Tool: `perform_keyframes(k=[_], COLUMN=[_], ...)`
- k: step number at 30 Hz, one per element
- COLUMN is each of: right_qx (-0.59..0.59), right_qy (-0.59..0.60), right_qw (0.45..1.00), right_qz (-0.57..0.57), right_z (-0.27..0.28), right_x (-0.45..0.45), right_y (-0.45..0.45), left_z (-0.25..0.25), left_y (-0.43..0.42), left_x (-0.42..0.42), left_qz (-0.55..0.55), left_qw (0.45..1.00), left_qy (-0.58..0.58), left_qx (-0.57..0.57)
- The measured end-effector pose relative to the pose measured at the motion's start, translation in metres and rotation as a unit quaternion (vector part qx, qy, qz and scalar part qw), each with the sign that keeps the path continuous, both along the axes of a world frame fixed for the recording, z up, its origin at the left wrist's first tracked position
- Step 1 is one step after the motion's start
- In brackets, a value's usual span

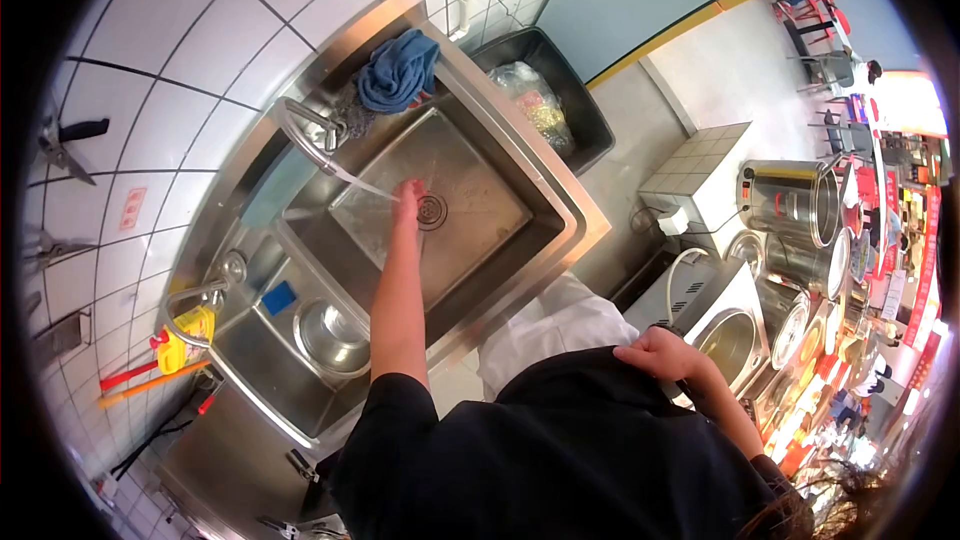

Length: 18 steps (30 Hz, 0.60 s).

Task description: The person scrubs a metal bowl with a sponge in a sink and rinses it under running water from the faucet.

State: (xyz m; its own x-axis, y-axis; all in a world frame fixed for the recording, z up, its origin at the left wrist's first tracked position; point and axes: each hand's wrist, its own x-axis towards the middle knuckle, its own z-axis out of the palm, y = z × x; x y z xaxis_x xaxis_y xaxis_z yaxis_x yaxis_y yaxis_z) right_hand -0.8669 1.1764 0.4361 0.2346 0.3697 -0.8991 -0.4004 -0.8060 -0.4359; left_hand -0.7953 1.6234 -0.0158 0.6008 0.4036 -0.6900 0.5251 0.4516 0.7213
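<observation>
My left hand reaches into the large steel sink basin, close to the round drain. A thin stream of water from the curved faucet runs onto it. Its fingers are small in view but look extended, with nothing held. Off to the right, my right hand is closed on the edge of the black shirt at my waist. A blue cloth lies bunched on the sink's back corner, beside a grey scouring pad.
A smaller sink adjoins, with a metal bowl, a blue sponge and a yellow bottle around it. Beyond the large basin stands a dark bin with bagged waste. Steel pots line the right side.
</observation>
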Motion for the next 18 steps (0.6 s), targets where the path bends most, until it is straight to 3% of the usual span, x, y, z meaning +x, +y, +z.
perform_keyframes(k=[3,6,12,15,18], right_qx=[0.026,0.040,0.081,0.084,0.077], right_qy=[-0.086,-0.109,-0.118,-0.137,-0.139], right_qw=[0.995,0.991,0.987,0.981,0.978], right_qz=[0.048,0.073,0.078,0.109,0.137], right_z=[-0.013,-0.035,-0.065,-0.087,-0.111], right_x=[0.002,0.011,0.039,0.051,0.060], right_y=[-0.011,-0.026,-0.042,-0.042,-0.041], left_z=[0.049,0.084,0.160,0.183,0.156], left_y=[0.010,0.011,-0.002,0.004,0.025], left_x=[0.006,0.004,0.000,0.003,0.014], left_qz=[0.084,0.128,0.110,0.107,0.161], left_qw=[0.993,0.990,0.988,0.987,0.961], left_qy=[-0.040,-0.057,-0.053,-0.082,-0.054], left_qx=[-0.077,-0.027,0.095,0.091,0.217])
